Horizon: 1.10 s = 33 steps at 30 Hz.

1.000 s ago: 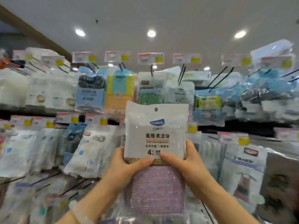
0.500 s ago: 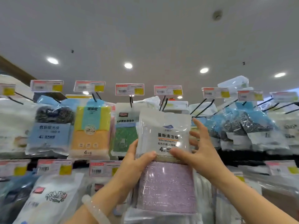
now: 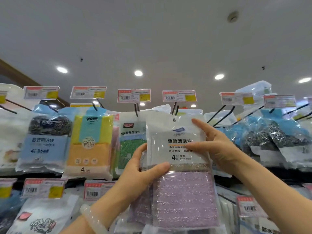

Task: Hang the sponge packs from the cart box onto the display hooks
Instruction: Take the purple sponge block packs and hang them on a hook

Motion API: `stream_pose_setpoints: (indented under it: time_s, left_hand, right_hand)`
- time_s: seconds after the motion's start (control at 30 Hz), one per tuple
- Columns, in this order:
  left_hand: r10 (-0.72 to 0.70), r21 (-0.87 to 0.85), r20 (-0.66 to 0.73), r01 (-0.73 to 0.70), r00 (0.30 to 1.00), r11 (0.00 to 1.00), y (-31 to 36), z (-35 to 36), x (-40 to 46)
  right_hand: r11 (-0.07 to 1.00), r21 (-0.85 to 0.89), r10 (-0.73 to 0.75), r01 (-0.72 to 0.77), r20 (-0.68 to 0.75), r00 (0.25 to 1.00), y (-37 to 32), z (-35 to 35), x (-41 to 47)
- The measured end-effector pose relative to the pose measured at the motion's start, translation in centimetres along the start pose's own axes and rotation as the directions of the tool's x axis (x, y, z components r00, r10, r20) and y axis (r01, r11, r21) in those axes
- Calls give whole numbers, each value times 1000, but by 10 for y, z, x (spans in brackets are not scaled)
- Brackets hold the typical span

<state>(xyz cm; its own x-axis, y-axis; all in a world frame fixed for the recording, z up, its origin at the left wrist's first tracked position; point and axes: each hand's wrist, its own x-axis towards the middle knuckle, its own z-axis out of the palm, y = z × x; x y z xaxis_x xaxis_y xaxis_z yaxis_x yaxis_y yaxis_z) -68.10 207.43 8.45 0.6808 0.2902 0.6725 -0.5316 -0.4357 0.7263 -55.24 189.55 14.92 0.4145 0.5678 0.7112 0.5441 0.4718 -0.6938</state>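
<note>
While the sponge pack is raised in front of the top row of the display, both hands keep it steady and its punched hole sits just below the black hook that carries the fourth price tag. The left hand is closed on the lower left edge of the pack, with the thumb across the front near the line where the white label ends and the purple sponge begins. The right hand is half open: its thumb presses on the printed label, its index finger points up along the right edge toward the top corner, and the other fingers are behind the pack, where I cannot see them. To do this step well, I think the person should tilt the top of the pack slightly toward the hook tip, so the hole meets the tip straight and not from the side. The right index finger can keep the thin plastic header flat, because it looks soft and may fold when it touches the metal. The left hand only needs to carry the weight and to follow. After the tip enters the hole, the pack should slide back along the hook. The green cloth pack hangs just beside on the left, so a sideways push could disturb it.
</note>
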Motion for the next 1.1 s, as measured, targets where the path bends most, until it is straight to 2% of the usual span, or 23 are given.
stream_pose_setpoints:
  time_s: [0.2, 0.37, 0.6, 0.7, 0.93, 1.1]
  left_hand:
    - [44, -25, -189, -49, 981, 998, 13, -1, 12]
    - [61, 27, -263, -55, 963, 998, 21, -4, 16]
    - [14, 41, -363, 1, 932, 999, 10, -24, 17]
    - [24, 58, -427, 1, 904, 998, 5, -37, 14]
    - [-8, -7, -424, 5, 906, 1000, -1, -49, 15]
    - [22, 42, -435, -4, 900, 999, -4, -57, 12]
  right_hand:
    - [994, 109, 9, -12, 30, 1000, -5, -9, 32]
    - [982, 188, 10, -15, 25, 1000, -11, -13, 50]
    - [1000, -11, 14, -14, 4, 1000, -14, -29, 64]
    - [998, -37, 41, -41, -26, 999, -11, -37, 66]
    - [995, -67, 74, -78, -55, 996, -11, -39, 79]
    - [985, -135, 104, -108, -38, 994, -12, -32, 88]
